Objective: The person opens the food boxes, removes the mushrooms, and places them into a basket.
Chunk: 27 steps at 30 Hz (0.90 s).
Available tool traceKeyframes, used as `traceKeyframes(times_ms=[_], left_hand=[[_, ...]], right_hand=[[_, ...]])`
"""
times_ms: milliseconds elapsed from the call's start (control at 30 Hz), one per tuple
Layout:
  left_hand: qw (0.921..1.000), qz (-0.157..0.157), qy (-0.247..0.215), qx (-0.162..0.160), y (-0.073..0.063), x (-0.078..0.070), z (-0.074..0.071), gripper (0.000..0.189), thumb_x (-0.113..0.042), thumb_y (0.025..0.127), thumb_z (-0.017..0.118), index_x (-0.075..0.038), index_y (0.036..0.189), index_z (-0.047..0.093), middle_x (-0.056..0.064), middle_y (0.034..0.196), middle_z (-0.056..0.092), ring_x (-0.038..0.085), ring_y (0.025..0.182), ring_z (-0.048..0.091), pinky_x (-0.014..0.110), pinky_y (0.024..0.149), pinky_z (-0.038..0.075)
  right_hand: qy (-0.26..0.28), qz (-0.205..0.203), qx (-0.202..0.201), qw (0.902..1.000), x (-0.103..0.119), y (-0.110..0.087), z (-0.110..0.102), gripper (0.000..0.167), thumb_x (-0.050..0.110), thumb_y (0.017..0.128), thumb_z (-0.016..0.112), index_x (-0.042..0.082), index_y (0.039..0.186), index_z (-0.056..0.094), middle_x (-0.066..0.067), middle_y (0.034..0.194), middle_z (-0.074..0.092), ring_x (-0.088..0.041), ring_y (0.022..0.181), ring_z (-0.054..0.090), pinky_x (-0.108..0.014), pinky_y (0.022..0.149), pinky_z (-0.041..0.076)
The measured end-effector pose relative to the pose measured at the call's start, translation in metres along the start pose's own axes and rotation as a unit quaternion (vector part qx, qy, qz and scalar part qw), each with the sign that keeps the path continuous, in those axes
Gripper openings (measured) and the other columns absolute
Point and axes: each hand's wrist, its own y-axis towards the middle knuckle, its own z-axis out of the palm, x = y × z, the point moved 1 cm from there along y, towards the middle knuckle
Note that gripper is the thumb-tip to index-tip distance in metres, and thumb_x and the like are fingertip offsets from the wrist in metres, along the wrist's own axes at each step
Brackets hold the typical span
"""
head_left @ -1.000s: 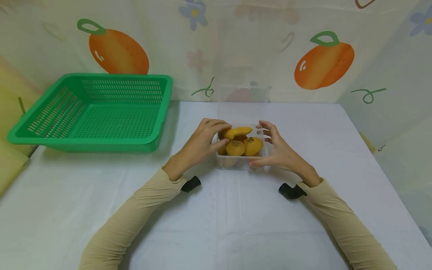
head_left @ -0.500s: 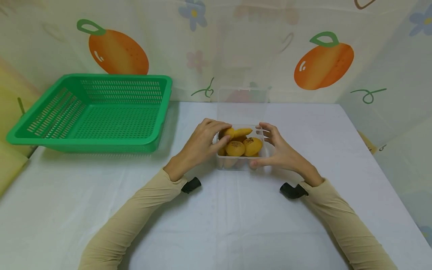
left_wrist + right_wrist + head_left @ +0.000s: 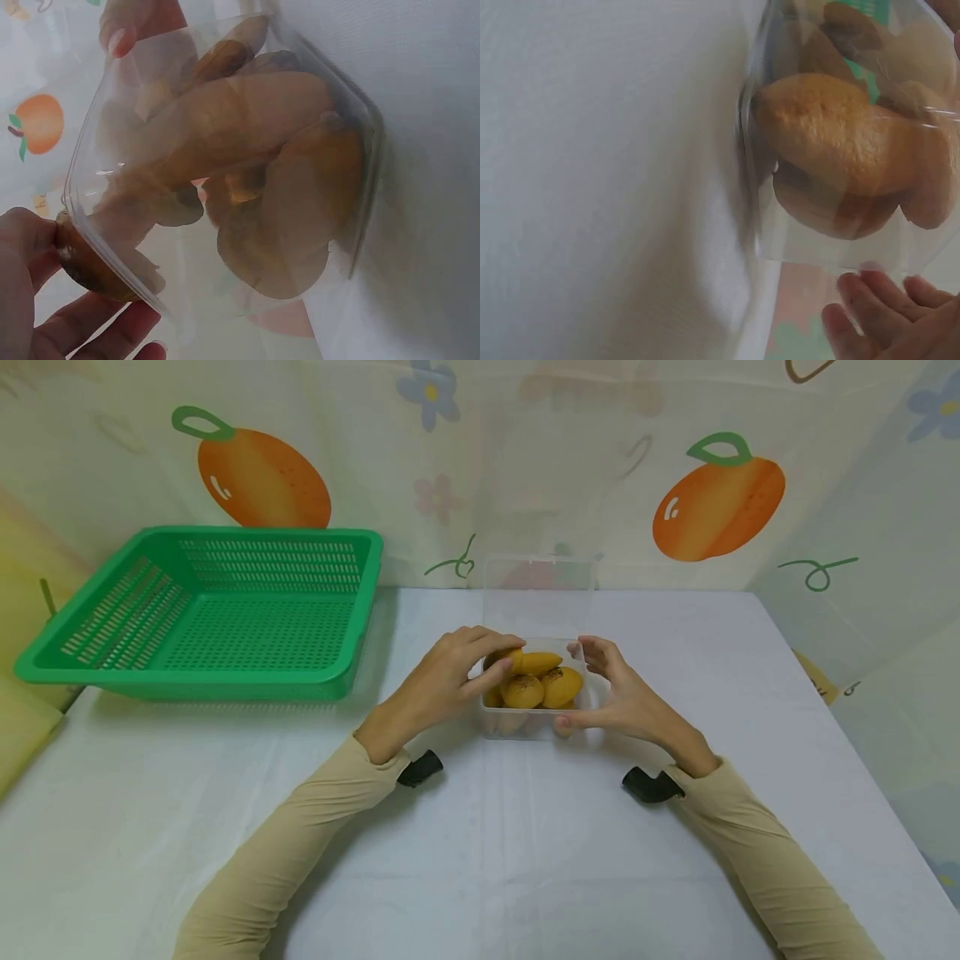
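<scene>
A clear plastic box (image 3: 525,724) on the table holds several golden-brown, bread-like rolls (image 3: 522,692). Its transparent lid (image 3: 537,589) stands raised at the back. My left hand (image 3: 456,668) reaches over the left rim, thumb and fingers pinching a rounded roll (image 3: 97,259) that shows at the rim in the left wrist view. Around the right side of the box curves my right hand (image 3: 626,693), thumb at the front wall and fingertips (image 3: 855,285) at the far side. An elongated roll (image 3: 538,662) lies on top of the pile beside the left fingers.
A green slotted basket (image 3: 187,675) stands at the back left of the white-covered table (image 3: 525,852). Behind the table hangs a cloth (image 3: 360,443) printed with oranges and flowers. Black wrist mounts (image 3: 652,785) stick out from the beige sleeves (image 3: 300,827).
The left hand has shifted slightly right, its fingers reaching further over the box. The top elongated roll has moved a little toward the front. The right hand and box barely differ.
</scene>
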Motion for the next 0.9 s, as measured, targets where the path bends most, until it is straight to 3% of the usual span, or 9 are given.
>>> traceKeyframes(times_ms=[133, 267, 533, 900], left_hand=[[0.9997, 0.013, 0.008, 0.017, 0.0, -0.001, 0.002, 0.032, -0.021, 0.1, 0.06, -0.009, 0.13, 0.064, 0.007, 0.122, 0.068, 0.023, 0.11, 0.063, 0.042, 0.099, 0.048], [0.9995, 0.013, 0.022, 0.018, 0.0, -0.002, 0.006, 0.037, -0.025, 0.097, 0.066, -0.008, 0.13, 0.062, 0.008, 0.123, 0.066, 0.023, 0.108, 0.064, 0.042, 0.098, 0.05], [0.9996, -0.012, 0.016, 0.02, 0.0, -0.005, 0.004, 0.04, -0.02, 0.094, 0.068, -0.005, 0.13, 0.059, 0.009, 0.125, 0.063, 0.022, 0.109, 0.064, 0.036, 0.096, 0.054], [0.9993, 0.002, -0.034, -0.016, -0.001, -0.01, -0.012, 0.036, -0.009, 0.09, 0.064, -0.004, 0.126, 0.065, 0.009, 0.124, 0.066, 0.018, 0.103, 0.063, 0.031, 0.089, 0.054]], right_hand=[[-0.03, 0.035, 0.012, 0.9989, 0.0, -0.002, 0.0, 0.112, 0.039, 0.078, 0.084, 0.008, 0.158, 0.012, -0.012, 0.162, 0.025, -0.038, 0.149, 0.027, -0.061, 0.119, 0.022], [-0.02, 0.029, 0.02, 0.9992, -0.003, -0.002, 0.0, 0.113, 0.039, 0.079, 0.083, 0.01, 0.159, 0.009, -0.011, 0.165, 0.02, -0.038, 0.15, 0.024, -0.064, 0.118, 0.019], [-0.008, 0.023, 0.015, 0.9996, -0.007, 0.0, 0.002, 0.115, 0.036, 0.077, 0.085, 0.009, 0.159, 0.009, -0.014, 0.165, 0.017, -0.038, 0.151, 0.023, -0.058, 0.121, 0.021], [-0.016, 0.024, 0.022, 0.9994, -0.007, 0.002, 0.003, 0.115, 0.035, 0.078, 0.084, 0.008, 0.159, 0.007, -0.014, 0.165, 0.015, -0.038, 0.151, 0.022, -0.056, 0.121, 0.022]])
